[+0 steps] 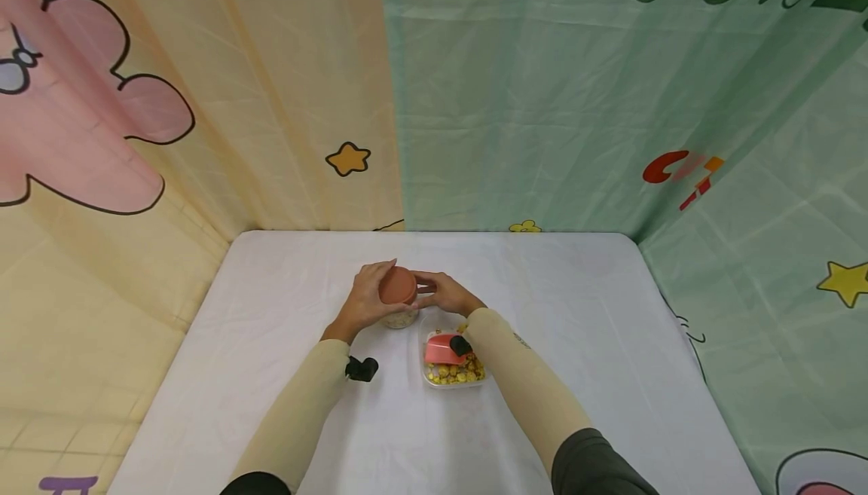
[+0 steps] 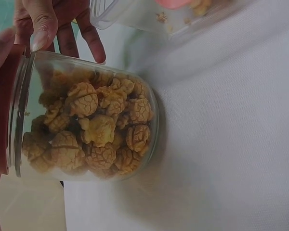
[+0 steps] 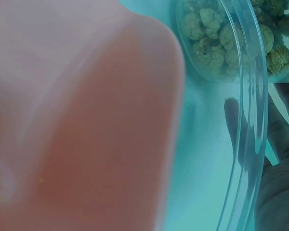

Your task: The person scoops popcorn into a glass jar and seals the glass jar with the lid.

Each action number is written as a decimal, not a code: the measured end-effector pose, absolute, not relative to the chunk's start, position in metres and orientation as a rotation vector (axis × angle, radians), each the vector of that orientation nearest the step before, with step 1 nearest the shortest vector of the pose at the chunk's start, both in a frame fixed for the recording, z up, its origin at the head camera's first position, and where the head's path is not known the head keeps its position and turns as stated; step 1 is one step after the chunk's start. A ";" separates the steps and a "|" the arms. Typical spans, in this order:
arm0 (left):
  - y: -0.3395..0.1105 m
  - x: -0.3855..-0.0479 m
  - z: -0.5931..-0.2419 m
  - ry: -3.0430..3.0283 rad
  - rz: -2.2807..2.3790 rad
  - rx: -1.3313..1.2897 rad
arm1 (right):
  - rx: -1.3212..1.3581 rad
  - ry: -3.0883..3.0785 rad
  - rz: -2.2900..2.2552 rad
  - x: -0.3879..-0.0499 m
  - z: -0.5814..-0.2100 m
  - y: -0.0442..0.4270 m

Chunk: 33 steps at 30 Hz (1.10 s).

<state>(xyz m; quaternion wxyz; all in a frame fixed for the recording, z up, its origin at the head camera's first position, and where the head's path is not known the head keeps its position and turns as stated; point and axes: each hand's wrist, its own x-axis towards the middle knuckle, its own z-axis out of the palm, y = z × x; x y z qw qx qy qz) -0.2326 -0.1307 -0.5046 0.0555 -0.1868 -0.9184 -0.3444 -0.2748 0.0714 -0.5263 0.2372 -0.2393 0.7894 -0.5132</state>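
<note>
A clear jar [image 2: 41, 82] of caramel popcorn [image 2: 97, 130] stands on the table, capped by a terracotta-coloured lid [image 1: 398, 285]. My left hand [image 1: 362, 299] grips the lid from the left, fingers round its far side and thumb on the near side. From the right, my right hand [image 1: 447, 293] holds the jar close to the lid between thumb and fingers. Its thumb lies at the jar's neck in the left wrist view, with the other fingers spread out behind. Below the right wrist is a clear plastic container [image 1: 423, 363] holding yellow popcorn [image 1: 447, 376] and a pink scoop [image 1: 439, 350].
A white cloth covers the table [image 1: 271, 291]. Printed curtains [image 1: 508, 103] rise along its back and sides. The container sits just in front of the jar, beneath the right forearm [image 1: 522, 367]. A black wrist mount [image 1: 362, 369] sticks out from the left sleeve.
</note>
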 end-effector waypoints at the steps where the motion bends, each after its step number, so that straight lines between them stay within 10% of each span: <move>1: -0.131 -0.232 -0.505 -2.785 -1.047 -0.567 | -0.655 2.166 -1.403 -0.275 -0.526 0.071; 33: -0.139 -0.231 -0.520 -2.791 -1.349 -0.417 | -0.698 2.147 -1.420 -0.277 -0.531 0.074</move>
